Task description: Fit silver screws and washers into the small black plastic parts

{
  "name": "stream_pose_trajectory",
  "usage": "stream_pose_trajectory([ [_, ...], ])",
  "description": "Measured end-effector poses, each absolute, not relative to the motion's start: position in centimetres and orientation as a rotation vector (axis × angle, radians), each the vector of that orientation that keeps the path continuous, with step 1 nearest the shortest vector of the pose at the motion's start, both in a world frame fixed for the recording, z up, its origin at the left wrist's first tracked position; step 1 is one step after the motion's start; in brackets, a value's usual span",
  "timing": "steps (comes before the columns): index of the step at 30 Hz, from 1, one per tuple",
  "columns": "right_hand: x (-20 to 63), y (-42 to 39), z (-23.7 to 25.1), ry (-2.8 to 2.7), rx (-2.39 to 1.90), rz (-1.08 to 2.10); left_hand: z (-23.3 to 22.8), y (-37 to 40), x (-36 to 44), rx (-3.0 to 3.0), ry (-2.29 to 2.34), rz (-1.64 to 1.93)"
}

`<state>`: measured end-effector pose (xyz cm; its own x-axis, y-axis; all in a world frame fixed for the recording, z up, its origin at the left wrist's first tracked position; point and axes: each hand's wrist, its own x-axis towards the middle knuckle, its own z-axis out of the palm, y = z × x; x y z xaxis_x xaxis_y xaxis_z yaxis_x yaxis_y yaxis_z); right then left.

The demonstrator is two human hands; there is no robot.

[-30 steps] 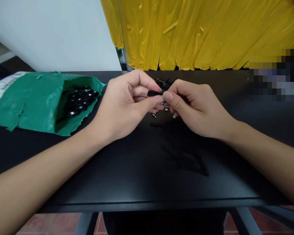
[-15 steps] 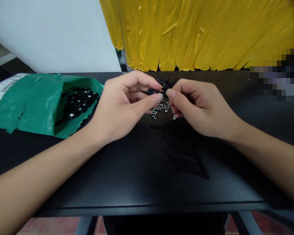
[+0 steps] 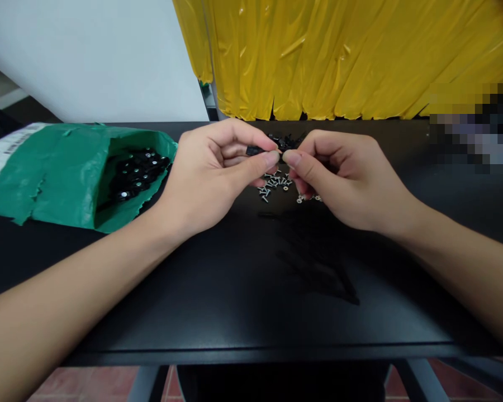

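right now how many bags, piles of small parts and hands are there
green bag: 1
screw pile: 1
black parts pile: 1 on the table, behind the hands; more black parts sit inside the bag
hands: 2, left hand and right hand, pinching a small black part between them
total: 5

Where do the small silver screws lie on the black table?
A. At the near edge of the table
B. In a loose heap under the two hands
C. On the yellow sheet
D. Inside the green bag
B: the small silver screws lie scattered on the black table, just below the fingertips of the left hand and right hand.
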<state>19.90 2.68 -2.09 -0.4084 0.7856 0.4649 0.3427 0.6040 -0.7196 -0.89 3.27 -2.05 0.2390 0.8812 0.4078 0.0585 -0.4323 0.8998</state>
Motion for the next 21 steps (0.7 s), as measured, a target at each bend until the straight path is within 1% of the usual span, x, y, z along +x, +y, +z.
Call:
stream_pose_trajectory([
  [14, 20.21, 2.92, -1.1, -2.037, -0.87, 0.527, -1.84, 3.3, -1.25, 1.706, 0.847, 1.307],
  [21, 19.8, 3.0, -1.58, -1.968, -0.875, 0.633, -2.4, 3.42, -1.01, 1.606, 0.871, 1.336],
])
